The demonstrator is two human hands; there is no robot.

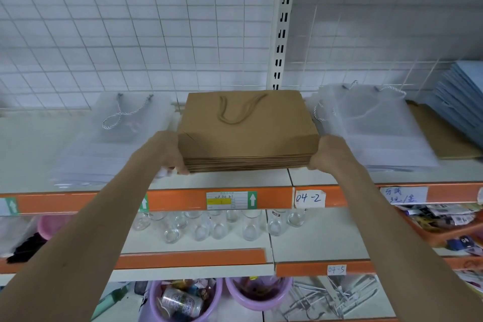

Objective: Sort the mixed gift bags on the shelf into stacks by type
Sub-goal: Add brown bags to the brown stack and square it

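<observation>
A thick stack of brown kraft paper gift bags (248, 133) with twisted brown handles lies flat at the middle of the top shelf (326, 178). My left hand (168, 154) grips the stack's near left corner and my right hand (328, 153) grips its near right corner. A pile of frosted translucent bags (112, 144) with striped cord handles lies to the left. Another frosted translucent pile (376, 133) lies to the right, partly over a flat brown bag (444, 138). Blue bags (465, 97) are stacked at the far right.
A white wire grid backs the shelf, with a slotted upright post (282, 34) behind the brown stack. The shelf below holds several glass jars (209, 225). Purple tubs (183, 300) and wire hangers sit on the lowest shelf. An orange tray (449, 230) of small goods is at right.
</observation>
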